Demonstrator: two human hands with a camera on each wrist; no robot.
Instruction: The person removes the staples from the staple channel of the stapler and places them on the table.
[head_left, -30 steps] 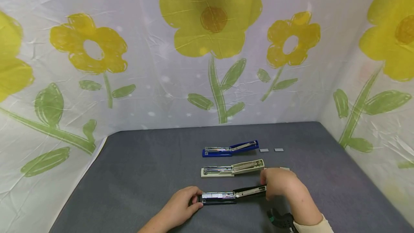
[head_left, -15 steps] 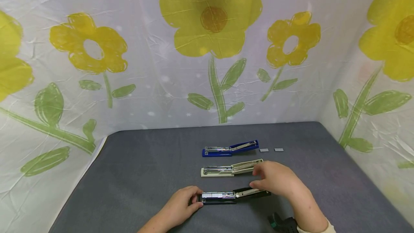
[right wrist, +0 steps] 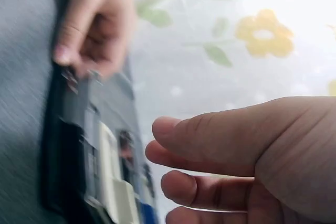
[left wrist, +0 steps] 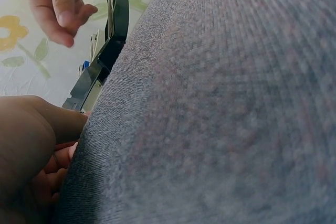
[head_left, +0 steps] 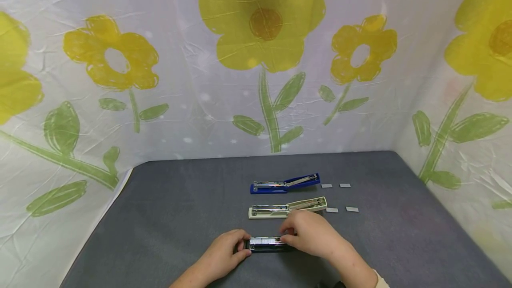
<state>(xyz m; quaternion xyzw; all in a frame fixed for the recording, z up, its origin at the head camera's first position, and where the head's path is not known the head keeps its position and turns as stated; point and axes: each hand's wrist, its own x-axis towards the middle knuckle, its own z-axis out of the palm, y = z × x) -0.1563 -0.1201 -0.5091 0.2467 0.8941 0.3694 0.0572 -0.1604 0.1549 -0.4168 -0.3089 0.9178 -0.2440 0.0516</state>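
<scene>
A black stapler (head_left: 266, 246) lies unfolded on the dark grey tabletop, its silvery metal channel facing up. My left hand (head_left: 225, 253) grips its left end between thumb and fingers. Above the stapler's middle hovers my right hand (head_left: 314, 234), hiding its hinge and raised top arm in the head view. In the right wrist view, the loosely bent right fingers (right wrist: 210, 140) hold nothing and stand apart from the stapler. That raised black top arm (left wrist: 118, 17) shows in the left wrist view, beside the right hand.
Behind lie an unfolded cream stapler (head_left: 268, 212) and an unfolded blue stapler (head_left: 269, 187). Small staple strips (head_left: 352, 209) lie to the right of the cream one, and more strips (head_left: 326, 186) beside the blue one. A flower-printed curtain (head_left: 192, 101) surrounds the table.
My right hand has moved left from the right end of the black stapler to above its middle, uncovering the strips beside the cream stapler. My left hand keeps its grip.
</scene>
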